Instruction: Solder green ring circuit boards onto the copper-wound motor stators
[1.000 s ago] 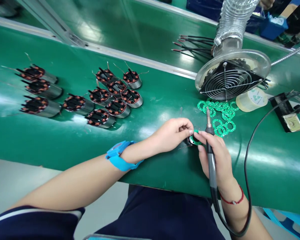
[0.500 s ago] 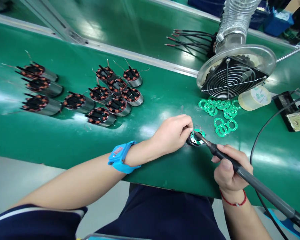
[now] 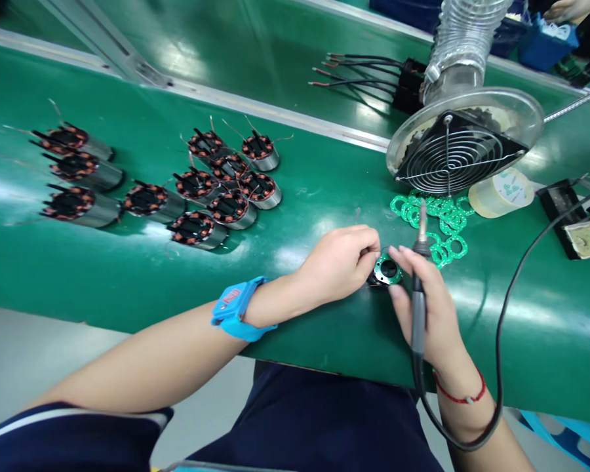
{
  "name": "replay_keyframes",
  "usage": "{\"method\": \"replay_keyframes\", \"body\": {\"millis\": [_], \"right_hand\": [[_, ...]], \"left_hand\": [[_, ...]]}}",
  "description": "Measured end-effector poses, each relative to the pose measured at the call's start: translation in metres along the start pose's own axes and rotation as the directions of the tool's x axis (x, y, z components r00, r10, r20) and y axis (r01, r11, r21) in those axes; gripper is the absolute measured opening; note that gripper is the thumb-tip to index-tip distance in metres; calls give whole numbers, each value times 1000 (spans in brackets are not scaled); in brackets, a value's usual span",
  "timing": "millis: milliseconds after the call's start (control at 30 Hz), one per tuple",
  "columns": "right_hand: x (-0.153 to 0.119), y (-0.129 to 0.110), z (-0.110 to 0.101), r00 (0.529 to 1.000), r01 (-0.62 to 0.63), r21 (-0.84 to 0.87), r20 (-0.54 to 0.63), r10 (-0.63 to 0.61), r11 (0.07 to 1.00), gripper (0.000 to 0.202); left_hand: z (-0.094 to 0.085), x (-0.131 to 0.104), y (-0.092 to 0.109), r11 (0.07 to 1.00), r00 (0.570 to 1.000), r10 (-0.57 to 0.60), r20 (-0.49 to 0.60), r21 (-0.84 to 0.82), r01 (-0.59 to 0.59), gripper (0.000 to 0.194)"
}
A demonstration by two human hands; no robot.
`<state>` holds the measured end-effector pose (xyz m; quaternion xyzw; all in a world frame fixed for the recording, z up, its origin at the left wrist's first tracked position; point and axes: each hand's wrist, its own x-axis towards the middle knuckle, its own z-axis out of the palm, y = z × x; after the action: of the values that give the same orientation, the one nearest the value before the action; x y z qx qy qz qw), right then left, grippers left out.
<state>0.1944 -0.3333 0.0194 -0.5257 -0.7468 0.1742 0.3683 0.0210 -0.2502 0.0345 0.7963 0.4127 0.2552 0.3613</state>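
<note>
My left hand (image 3: pixel 341 262) is closed in a pinch at the left edge of a motor stator (image 3: pixel 373 280); what its fingertips grip is too small to make out. On top of this stator sits a green ring-shaped circuit board (image 3: pixel 382 276) with a dark centre hole. A thin wire curves up by my fingertips. In my right hand (image 3: pixel 437 308) a soldering iron (image 3: pixel 418 314) is held against the fingers, its tip pointing up and away from the board. The thumb and forefinger of that hand are apart, at the right side of the board.
Several copper-wound stators (image 3: pixel 196 229) stand to the left. Loose green ring boards (image 3: pixel 455 248) lie under a fume extractor (image 3: pixel 450 154). Nearby are a tape roll (image 3: pixel 501 193) and an iron stand (image 3: pixel 565 213). Black leads (image 3: pixel 373 82) lie behind the rail. Another person's hand (image 3: pixel 568 9) shows top right.
The soldering iron has lifted off the board and swung upright in my right hand, whose thumb and forefinger have moved left to the board. The black leads shifted left. Another person's hand has appeared.
</note>
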Motion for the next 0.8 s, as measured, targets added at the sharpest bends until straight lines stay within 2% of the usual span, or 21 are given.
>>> {"method": "replay_keyframes", "body": {"millis": [33, 100, 167, 233, 267, 333, 433, 500, 600, 700, 800], "right_hand": [[2, 1, 0, 997, 10, -24, 79, -8, 1000, 56], [5, 2, 1, 992, 0, -48, 128, 6, 999, 58], [5, 5, 1, 996, -25, -71, 80, 30, 997, 57], [3, 8, 1, 999, -44, -117, -6, 43, 992, 58], [2, 10, 1, 998, -48, -138, -42, 43, 989, 60], [-1, 13, 1, 996, -53, -152, -78, 41, 987, 64], [-4, 14, 3, 996, -45, -147, -89, 33, 988, 63], [-5, 13, 5, 995, -43, -169, -94, 28, 985, 62], [-3, 7, 6, 996, -3, -227, -83, -16, 974, 63], [0, 1, 4, 994, 96, -239, -35, -107, 966, 64], [2, -3, 2, 992, 117, -241, -24, -127, 963, 58]], "left_hand": [[0, 0, -1, 999, 1000, -22, 10, -24, 22, 17], [0, 1, -3, 989, 994, -98, 57, -103, 104, 15], [-3, 1, -6, 967, 977, -167, 135, -173, 189, 8], [-7, 1, -9, 963, 952, -171, 253, -162, 216, 12], [-9, 1, -10, 973, 941, -150, 303, -125, 196, 14], [-14, 1, -11, 993, 932, -90, 352, -44, 113, 7], [-16, 2, -9, 996, 963, -34, 268, -69, 55, 12], [-13, 3, -7, 976, 971, -51, 234, -192, 98, 10], [-7, 3, -6, 922, 962, -97, 257, -341, 184, 7], [-3, 2, -5, 911, 960, -119, 252, -358, 207, 7], [-2, 0, -4, 915, 965, -141, 223, -344, 213, 8]]}}
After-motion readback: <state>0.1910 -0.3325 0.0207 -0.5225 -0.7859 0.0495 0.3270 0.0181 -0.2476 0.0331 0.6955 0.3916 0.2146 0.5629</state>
